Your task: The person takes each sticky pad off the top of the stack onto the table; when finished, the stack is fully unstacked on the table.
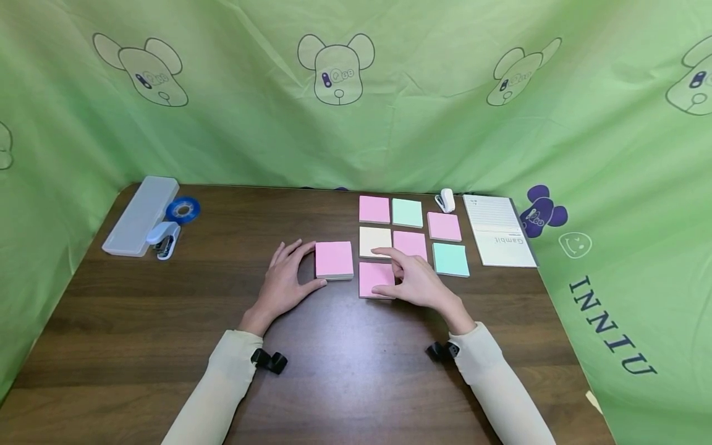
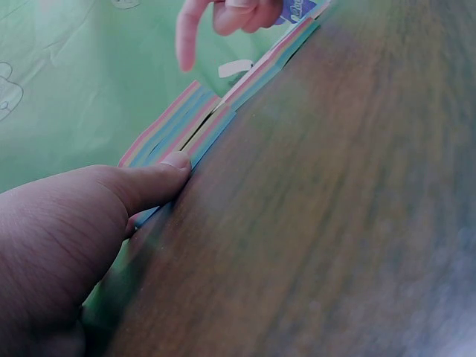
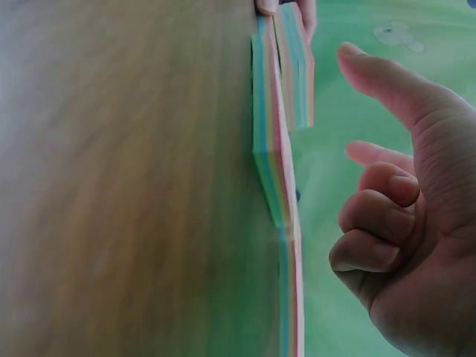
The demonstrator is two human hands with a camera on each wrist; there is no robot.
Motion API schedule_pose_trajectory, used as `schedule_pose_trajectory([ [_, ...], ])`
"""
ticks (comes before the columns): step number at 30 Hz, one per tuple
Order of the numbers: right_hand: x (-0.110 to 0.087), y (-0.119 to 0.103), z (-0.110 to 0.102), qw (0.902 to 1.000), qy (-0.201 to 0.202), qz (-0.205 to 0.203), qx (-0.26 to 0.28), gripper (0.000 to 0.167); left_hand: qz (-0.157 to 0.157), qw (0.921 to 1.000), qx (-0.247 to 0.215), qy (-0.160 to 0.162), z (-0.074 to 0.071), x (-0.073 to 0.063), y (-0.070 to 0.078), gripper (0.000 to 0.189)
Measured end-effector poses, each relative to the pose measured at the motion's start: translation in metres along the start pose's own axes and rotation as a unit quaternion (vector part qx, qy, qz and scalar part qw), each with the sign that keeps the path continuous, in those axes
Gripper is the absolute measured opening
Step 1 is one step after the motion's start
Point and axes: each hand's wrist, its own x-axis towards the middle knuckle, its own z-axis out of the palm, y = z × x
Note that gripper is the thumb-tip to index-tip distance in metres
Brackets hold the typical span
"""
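In the head view, a thick stack of pink-topped sticky notes (image 1: 334, 259) sits mid-table. My left hand (image 1: 285, 281) grips it from the left, thumb along the near edge and fingers by the far left corner. The left wrist view shows that thumb pressed against the stack's coloured layers (image 2: 167, 126). Over the pads to the right hovers my right hand (image 1: 417, 281), holding nothing. Its thumb and index finger are extended and apart, the others bent. Beneath and beside it lie a pink sticky note pad (image 1: 374, 273), a cream pad (image 1: 374, 236) and a second pink pad (image 1: 410, 241).
Further pads stand behind and to the right: pink (image 1: 374, 209), mint (image 1: 407, 212), pink (image 1: 444, 227) and mint (image 1: 451, 259). A white stapler (image 1: 447, 200) and notebook (image 1: 497, 232) are at right. A plastic case (image 1: 139, 216), blue tape (image 1: 183, 210) and another stapler (image 1: 164, 237) lie far left.
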Motion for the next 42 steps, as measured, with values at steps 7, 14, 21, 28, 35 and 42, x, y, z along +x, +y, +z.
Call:
schedule_pose_trajectory([
  [7,0.015,-0.014,0.001,1.0000,0.002,0.004,-0.004,0.077,0.004,1.0000,0.005,0.003,0.002,0.001,-0.002,0.090],
  [14,0.031,-0.023,0.004,0.9995,0.004,0.009,-0.031,0.082,0.006,1.0000,0.003,0.007,0.002,0.000,-0.002,0.090],
  [21,0.041,-0.026,0.013,0.9988,-0.013,0.020,-0.043,0.088,0.001,1.0000,0.008,0.003,0.000,0.000,0.000,0.089],
  [28,0.052,-0.029,0.023,0.9977,-0.027,0.037,-0.050,0.095,0.003,1.0000,0.005,0.006,0.000,0.000,-0.001,0.089],
  [35,0.060,-0.029,0.033,0.9966,-0.036,0.043,-0.061,0.096,-0.002,1.0000,0.006,0.004,0.001,0.000,-0.001,0.089],
  [42,0.063,-0.028,0.034,0.9962,-0.044,0.053,-0.054,0.098,-0.004,1.0000,0.002,0.000,0.000,0.000,0.000,0.090],
])
